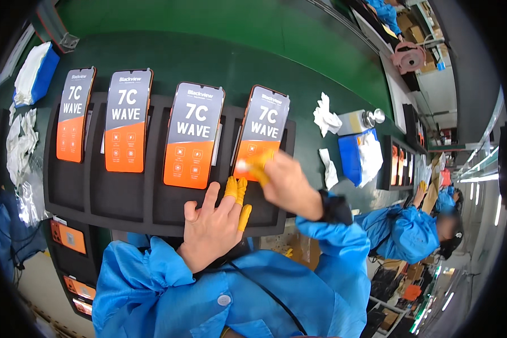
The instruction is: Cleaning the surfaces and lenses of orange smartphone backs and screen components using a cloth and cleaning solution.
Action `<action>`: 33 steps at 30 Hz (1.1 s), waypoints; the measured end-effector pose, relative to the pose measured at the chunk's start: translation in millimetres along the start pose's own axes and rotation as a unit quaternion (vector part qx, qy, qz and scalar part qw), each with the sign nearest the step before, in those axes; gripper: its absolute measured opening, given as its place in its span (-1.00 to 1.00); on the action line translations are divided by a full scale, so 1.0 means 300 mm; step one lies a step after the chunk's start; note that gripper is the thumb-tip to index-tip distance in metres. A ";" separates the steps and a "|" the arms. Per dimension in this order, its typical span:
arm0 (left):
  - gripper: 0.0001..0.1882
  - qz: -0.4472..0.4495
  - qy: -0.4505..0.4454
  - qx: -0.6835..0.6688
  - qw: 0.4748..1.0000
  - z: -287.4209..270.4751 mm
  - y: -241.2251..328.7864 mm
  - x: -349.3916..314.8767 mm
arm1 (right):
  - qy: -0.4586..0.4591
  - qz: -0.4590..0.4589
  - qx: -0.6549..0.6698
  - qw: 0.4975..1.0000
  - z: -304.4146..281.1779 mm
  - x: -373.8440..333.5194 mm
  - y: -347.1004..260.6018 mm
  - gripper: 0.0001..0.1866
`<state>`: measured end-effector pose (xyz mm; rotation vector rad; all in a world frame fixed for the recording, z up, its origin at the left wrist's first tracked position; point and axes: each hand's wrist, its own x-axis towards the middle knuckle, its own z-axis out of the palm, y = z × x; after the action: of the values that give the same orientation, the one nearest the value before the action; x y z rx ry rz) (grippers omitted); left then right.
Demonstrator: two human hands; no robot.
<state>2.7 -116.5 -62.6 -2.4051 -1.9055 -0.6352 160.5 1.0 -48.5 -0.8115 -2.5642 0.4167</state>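
Several smartphones with grey-and-orange printed screen films lie face up in a row across a black foam tray (pixel 124 217). Over the lower part of the rightmost phone (pixel 265 118), my right hand (pixel 284 180) is closed, its yellow-covered fingertips pinching a small white wad, partly hidden and blurred. My left hand (pixel 211 228) has its fingers spread, some in yellow finger cots; their tips touch that phone's bottom edge. To their left lies another phone (pixel 192 135), untouched. Two more, a middle-left phone (pixel 127 121) and the leftmost phone (pixel 73 115), rest farther left.
Crumpled white wipes (pixel 325 115) lie right of the tray, near a dispenser bottle (pixel 355 121) and a blue box (pixel 350 160) of wipes. Another blue box (pixel 44 73) stands at the far left. A second tray (pixel 67 265) holds orange phones below. A co-worker (pixel 405 231) sits at right.
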 end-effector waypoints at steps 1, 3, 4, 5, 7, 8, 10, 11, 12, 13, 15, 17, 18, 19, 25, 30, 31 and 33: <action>-0.76 -0.007 0.019 0.004 1.000 0.004 -0.002 0.002 | 0.024 -0.002 -0.022 0.999 -0.009 0.059 0.031 -0.68; -0.75 -0.004 0.018 0.002 1.000 0.003 0.003 0.007 | 0.104 0.009 -0.069 0.992 -0.019 0.165 0.149 -0.71; -0.75 -0.014 0.017 0.003 1.000 0.004 0.002 0.009 | 0.112 0.032 -0.049 0.992 -0.031 0.227 0.188 -0.71; -0.75 -0.012 0.019 0.005 1.000 0.005 0.003 0.012 | 0.119 0.057 -0.033 0.991 -0.047 0.264 0.205 -0.72; -0.75 -0.005 0.011 -0.013 1.000 0.002 0.007 0.010 | 0.129 0.053 -0.032 0.990 -0.052 0.276 0.203 -0.71; -0.73 0.000 0.001 -0.012 1.000 0.000 0.005 0.009 | 0.138 0.052 -0.033 0.989 -0.050 0.283 0.199 -0.71; -0.72 -0.002 0.009 -0.010 1.000 0.003 0.006 0.009 | 0.134 0.033 -0.023 0.990 -0.028 0.254 0.176 -0.71; -0.72 0.000 0.019 -0.008 1.000 0.005 0.007 0.009 | 0.135 0.014 -0.015 0.991 -0.016 0.227 0.159 -0.71; -0.72 0.001 0.017 -0.011 1.000 0.003 0.005 0.009 | 0.073 0.027 -0.062 0.995 -0.016 0.171 0.134 -0.69; -0.71 0.005 0.023 -0.031 0.999 0.003 -0.007 0.004 | 0.035 0.011 -0.059 0.998 -0.009 0.139 0.092 -0.67; -0.70 0.007 0.028 -0.052 0.998 -0.008 -0.028 -0.008 | 0.052 -0.037 0.007 0.998 0.029 0.077 0.019 -0.69; -0.70 -0.009 0.099 -0.074 0.992 -0.032 -0.053 -0.028 | -0.036 -0.056 0.030 0.997 0.010 0.027 -0.026 -0.71; -0.69 -0.031 0.105 -0.077 0.991 -0.055 -0.071 -0.037 | -0.052 -0.073 0.022 0.996 0.008 0.011 -0.025 -0.75; -0.68 -0.063 0.108 -0.076 0.989 -0.076 -0.094 -0.050 | -0.054 -0.074 0.022 0.996 -0.001 0.004 -0.029 -0.75; -0.73 -0.108 0.083 -0.054 0.989 -0.099 -0.180 -0.094 | -0.041 -0.037 -0.008 0.998 -0.060 0.050 -0.014 -0.80; -0.79 -0.095 0.078 -0.027 0.992 -0.074 -0.163 -0.120 | 0.109 -0.005 0.019 0.994 -0.007 0.386 -0.021 -0.84; -0.80 -0.099 0.061 -0.023 0.993 -0.068 -0.166 -0.126 | 0.119 -0.008 0.009 0.993 0.029 0.423 -0.012 -0.84; -0.83 -0.102 0.082 -0.030 0.991 -0.054 -0.172 -0.123 | 0.119 -0.015 -0.065 0.991 0.112 0.430 -0.011 -0.79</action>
<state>-57.0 -141.7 -71.7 -2.1272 -2.1058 -0.8814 47.1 70.6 -38.1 -0.8127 -2.3950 0.1354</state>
